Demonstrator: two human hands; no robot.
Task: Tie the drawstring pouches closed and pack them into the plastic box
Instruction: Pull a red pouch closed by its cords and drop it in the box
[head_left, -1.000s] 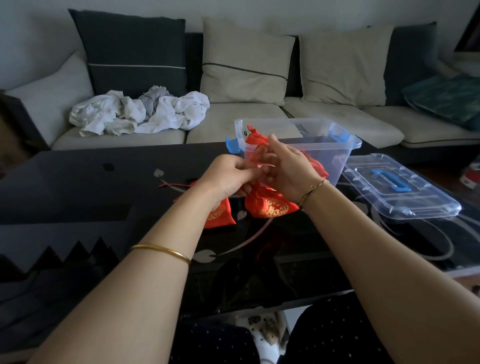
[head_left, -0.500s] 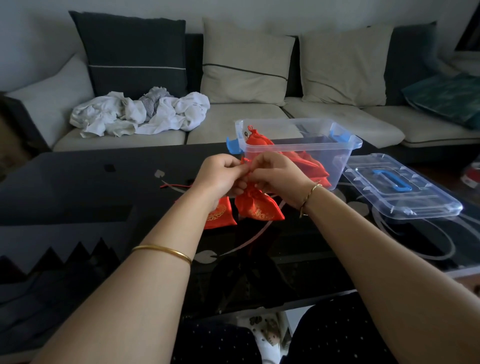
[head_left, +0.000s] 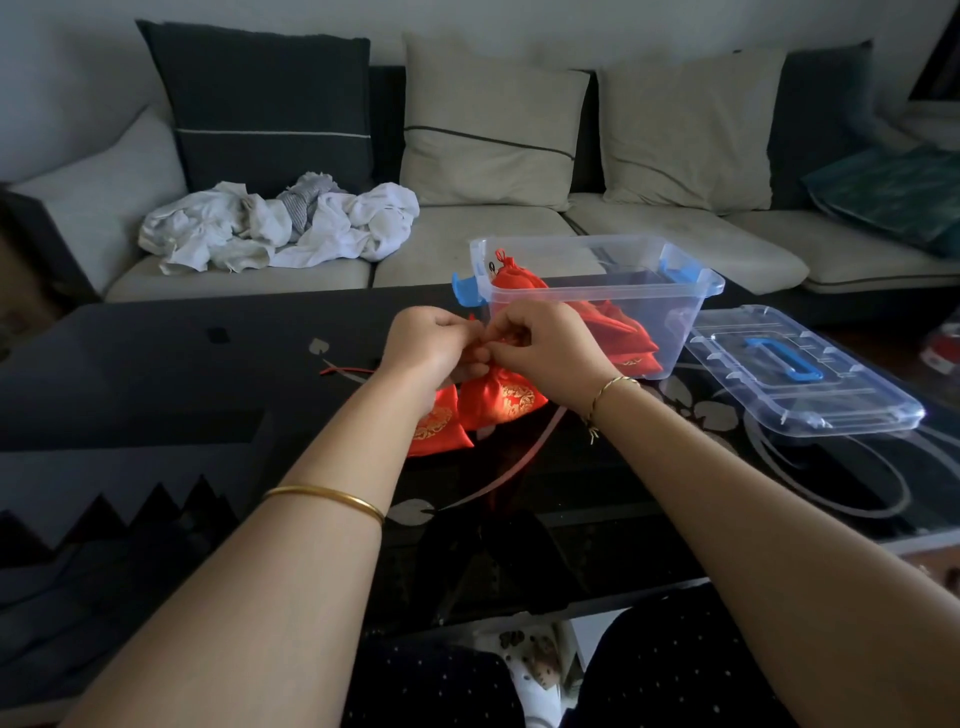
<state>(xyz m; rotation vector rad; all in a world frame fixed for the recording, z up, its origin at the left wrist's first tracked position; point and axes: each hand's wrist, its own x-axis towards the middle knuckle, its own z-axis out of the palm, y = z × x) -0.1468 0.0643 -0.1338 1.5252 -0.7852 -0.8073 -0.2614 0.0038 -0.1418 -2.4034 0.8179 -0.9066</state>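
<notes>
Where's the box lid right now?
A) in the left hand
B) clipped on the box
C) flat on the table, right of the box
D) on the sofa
C: the clear lid with the blue handle lies flat on the table, to the right of the open plastic box.

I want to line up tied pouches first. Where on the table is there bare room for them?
Bare glass: the left half of the table, left of the red cord, and the near strip between the forearms. Crowded: centre right, where left hand and right hand pinch the held pouch beside a second pouch, with the plastic box and its lid.
</notes>
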